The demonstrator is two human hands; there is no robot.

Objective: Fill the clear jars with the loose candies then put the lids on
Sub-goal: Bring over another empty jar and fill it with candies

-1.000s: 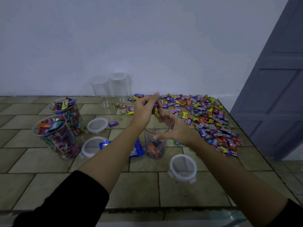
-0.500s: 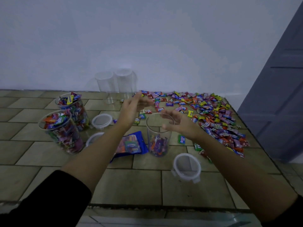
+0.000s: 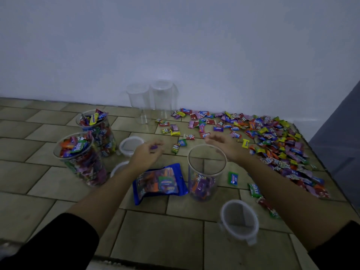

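A clear jar (image 3: 206,172) stands in the middle of the tiled table with a low layer of candies in it. Left of it, my left hand (image 3: 147,153) curls its fingers on a small purple candy (image 3: 154,147) next to a lid. My right hand (image 3: 224,145) hovers just behind the jar's rim, fingers loosely curled, holding nothing I can see. Loose wrapped candies (image 3: 272,141) cover the table's right side. Two full jars (image 3: 81,160) (image 3: 98,131) stand at the left. Two empty jars (image 3: 139,102) (image 3: 162,98) stand by the wall.
Three clear lids lie flat: one (image 3: 130,145) by the full jars, one (image 3: 117,168) partly under my left arm, one (image 3: 239,221) near the front. A blue candy bag (image 3: 159,182) lies beside the middle jar. A grey door (image 3: 341,137) is at the right.
Both hands have left the space over the middle jar. My left hand has swung left and down to the purple candy; my right hand has drawn back to the right.
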